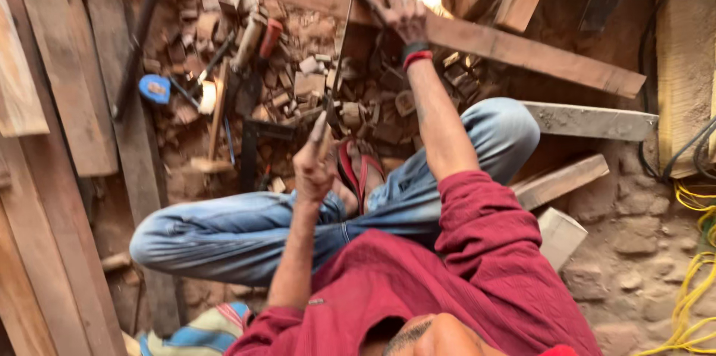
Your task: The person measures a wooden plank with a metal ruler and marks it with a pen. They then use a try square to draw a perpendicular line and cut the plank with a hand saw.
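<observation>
I squat over a long reddish plank [522, 50] that runs from the top left down to the right. My right hand [403, 14], with a red and black wristband, grips the plank near its middle. Its fingers are curled next to a thin pale strip [344, 35] that crosses the plank on edge. My left hand [313, 166] is raised over my knee and holds a thin dark pencil-like tool [321, 130] pointing up. What sort of tool it is cannot be made out.
A heap of small wood offcuts [313, 80] lies beyond my feet, with a blue tape measure [154, 89] and a red-handled tool [270, 36]. Boards [67, 72] lean at the left. Wood blocks [559, 235], yellow cable [693, 281] and black cables [671, 154] lie at the right.
</observation>
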